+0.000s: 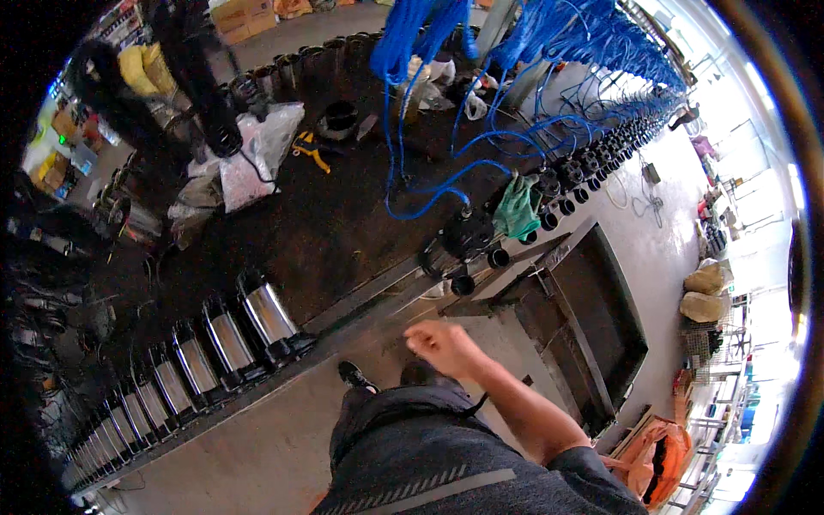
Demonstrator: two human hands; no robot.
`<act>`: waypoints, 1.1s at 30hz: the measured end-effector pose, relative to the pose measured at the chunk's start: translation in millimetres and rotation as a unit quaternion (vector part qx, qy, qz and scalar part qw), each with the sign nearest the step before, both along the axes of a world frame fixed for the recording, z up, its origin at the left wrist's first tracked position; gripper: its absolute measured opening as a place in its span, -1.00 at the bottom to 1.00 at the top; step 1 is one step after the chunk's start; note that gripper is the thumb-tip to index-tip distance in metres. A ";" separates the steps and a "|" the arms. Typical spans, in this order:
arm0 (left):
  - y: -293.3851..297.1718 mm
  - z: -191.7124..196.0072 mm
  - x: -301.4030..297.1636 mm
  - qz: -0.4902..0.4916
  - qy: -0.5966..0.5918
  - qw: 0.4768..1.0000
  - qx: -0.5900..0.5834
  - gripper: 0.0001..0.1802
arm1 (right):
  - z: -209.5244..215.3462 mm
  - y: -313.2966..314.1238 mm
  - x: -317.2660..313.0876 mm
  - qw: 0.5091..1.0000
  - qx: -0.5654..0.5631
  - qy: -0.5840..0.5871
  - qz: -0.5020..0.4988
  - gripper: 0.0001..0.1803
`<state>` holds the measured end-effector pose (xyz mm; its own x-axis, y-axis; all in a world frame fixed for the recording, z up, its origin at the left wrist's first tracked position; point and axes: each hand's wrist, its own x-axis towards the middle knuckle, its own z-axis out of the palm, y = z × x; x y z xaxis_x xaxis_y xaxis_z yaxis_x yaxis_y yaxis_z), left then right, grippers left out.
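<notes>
My right hand (438,346) hangs over the floor in front of my body, close to the bench's front edge. Its fingers are curled in, and whatever they may hold is hidden. My left hand is out of the picture. Nearest to the right hand on the bench edge is a black pump-like unit (468,233) with a blue hose (429,206) attached on top. A green plastic bag (518,209) hangs beside it. To the left, a row of shiny metal cylinders on black bases (268,311) lines the same edge.
Below the edge, right of my hand, stands a dark metal cart (592,322). On the dark bench (300,236) lie yellow-handled pliers (313,153) and a clear plastic bag (257,159). Bundles of blue hose (558,34) hang above more black units. Sacks (704,296) stand at right.
</notes>
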<state>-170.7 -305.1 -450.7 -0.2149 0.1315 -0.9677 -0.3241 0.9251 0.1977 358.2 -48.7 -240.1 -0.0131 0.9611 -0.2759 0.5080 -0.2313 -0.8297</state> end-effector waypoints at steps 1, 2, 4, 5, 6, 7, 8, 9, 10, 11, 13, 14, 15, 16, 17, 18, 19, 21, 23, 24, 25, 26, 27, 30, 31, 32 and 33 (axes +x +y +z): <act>3.0 13.4 11.4 -0.024 0.017 1.000 0.001 -0.62 | -4.0 -2.2 19.2 0.999 -0.002 -0.002 -0.037 -0.76; 2.7 27.3 21.2 -0.043 0.033 0.999 0.002 -0.62 | -0.4 -3.8 37.3 0.999 -0.003 -0.003 -0.048 -0.76; 12.5 47.7 38.3 -0.081 0.056 0.995 0.011 -0.62 | 9.4 0.4 73.1 0.998 -0.001 -0.004 -0.068 -0.75; 18.8 56.3 48.7 -0.100 0.067 0.993 0.014 -0.63 | 9.7 -0.9 86.7 0.998 0.011 0.008 -0.067 -0.74; 22.9 63.8 57.6 -0.118 0.073 0.990 0.014 -0.63 | 9.3 -1.9 99.5 0.997 0.022 0.020 -0.066 -0.73; 25.0 73.4 68.7 -0.133 0.080 0.988 0.016 -0.63 | 8.3 -1.7 109.3 0.997 0.034 0.032 -0.065 -0.72; 31.1 79.7 79.3 -0.153 0.088 0.984 0.016 -0.63 | 6.6 -2.5 115.3 0.997 0.027 0.045 -0.064 -0.73; 35.0 85.9 88.4 -0.171 0.093 0.981 0.016 -0.63 | 4.8 -3.1 119.6 0.996 0.019 0.058 -0.063 -0.74; 35.7 95.4 97.6 -0.187 0.099 0.977 0.015 -0.64 | 3.7 -3.7 124.7 0.995 0.012 0.071 -0.063 -0.75; 34.7 102.5 104.7 -0.202 0.104 0.974 0.009 -0.64 | 5.6 -2.7 129.5 0.993 0.017 0.088 -0.073 -0.76; 39.0 112.5 121.5 -0.230 0.115 0.966 0.005 -0.64 | 11.6 0.0 140.2 0.988 0.026 0.121 -0.094 -0.77; 41.5 114.4 127.7 -0.242 0.119 0.963 0.007 -0.65 | 10.0 1.3 147.2 0.984 0.037 0.130 -0.119 -0.78; 42.0 118.6 134.0 -0.255 0.122 0.959 0.006 -0.65 | 8.3 2.1 155.9 0.979 0.046 0.139 -0.145 -0.78; 42.2 123.8 139.5 -0.266 0.126 0.956 0.003 -0.65 | 6.4 3.3 164.7 0.973 0.056 0.148 -0.171 -0.79; 42.9 128.2 144.4 -0.278 0.128 0.952 0.000 -0.65 | 4.2 5.7 176.3 0.975 0.086 0.101 -0.176 -0.77; 43.5 132.3 148.1 -0.288 0.131 0.949 -0.002 -0.65 | 3.7 9.6 184.4 0.969 0.083 0.112 -0.202 -0.77; 44.2 135.9 152.2 -0.299 0.134 0.945 -0.005 -0.66 | 5.7 13.7 191.4 0.962 0.081 0.124 -0.228 -0.76; 46.5 140.1 158.5 -0.318 0.139 0.938 -0.006 -0.66 | 14.1 19.0 199.1 0.947 0.094 0.153 -0.266 -0.73; 43.5 149.1 163.2 -0.335 0.143 0.931 -0.011 -0.66 | 14.0 21.5 207.0 0.941 0.097 0.178 -0.270 -0.74; 45.8 152.2 166.4 -0.345 0.144 0.927 -0.012 -0.67 | 14.6 22.7 211.4 0.938 0.100 0.190 -0.273 -0.74; 48.3 154.0 167.0 -0.354 0.146 0.924 -0.012 -0.67 | 18.6 24.3 214.5 0.942 0.085 0.163 -0.280 -0.73; 45.4 157.6 167.3 -0.363 0.146 0.920 -0.016 -0.67 | 21.6 24.6 215.4 0.941 0.086 0.168 -0.280 -0.73; 45.1 158.8 169.4 -0.369 0.146 0.918 -0.016 -0.67 | 24.2 26.0 215.3 0.940 0.086 0.172 -0.280 -0.72; 46.9 161.3 173.5 -0.390 0.147 0.909 -0.018 -0.68 | 12.7 22.7 218.7 0.936 0.085 0.203 -0.276 -0.72; 49.1 160.6 174.6 -0.398 0.147 0.906 -0.019 -0.68 | 10.9 20.6 219.5 0.935 0.085 0.206 -0.276 -0.73; 49.0 161.1 175.1 -0.403 0.146 0.903 -0.018 -0.68 | 10.0 20.3 219.9 0.935 0.085 0.209 -0.273 -0.73; 49.2 160.7 176.4 -0.407 0.147 0.901 -0.018 -0.68 | 8.4 19.9 220.7 0.937 0.087 0.207 -0.269 -0.73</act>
<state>5.7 -255.9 -290.0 -0.3098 0.3306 -0.8915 0.5265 0.8404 0.1287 578.9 -28.8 -231.7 0.4144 0.8894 -0.1928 -0.0165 -0.2045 -0.9787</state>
